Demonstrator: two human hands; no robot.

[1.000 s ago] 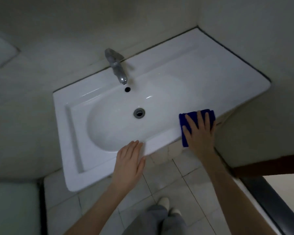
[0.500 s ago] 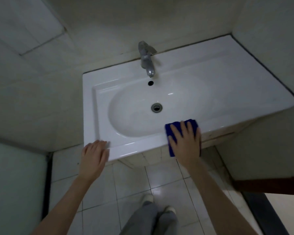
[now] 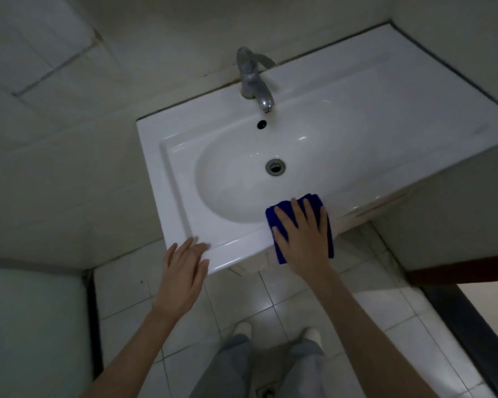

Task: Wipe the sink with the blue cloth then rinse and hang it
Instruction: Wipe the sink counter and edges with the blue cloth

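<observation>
The left hand (image 3: pixel 181 271) lays straight, relaxed fingers on the front left corner of the sink (image 3: pixel 170 179). The right hand (image 3: pixel 302 237), fingers spread flat, presses the folded blue cloth (image 3: pixel 313 200) onto the sink's front rim. Farther back, the faucet (image 3: pixel 253 79) stands at the sink's rear edge.

The right hand (image 3: pixel 302 234) covers most of the blue cloth (image 3: pixel 315 200), so its middle is hidden. The sink (image 3: pixel 357 110) runs out of frame at 3 o'clock; the legs (image 3: pixel 230 366) are cut off at 6 o'clock.
</observation>
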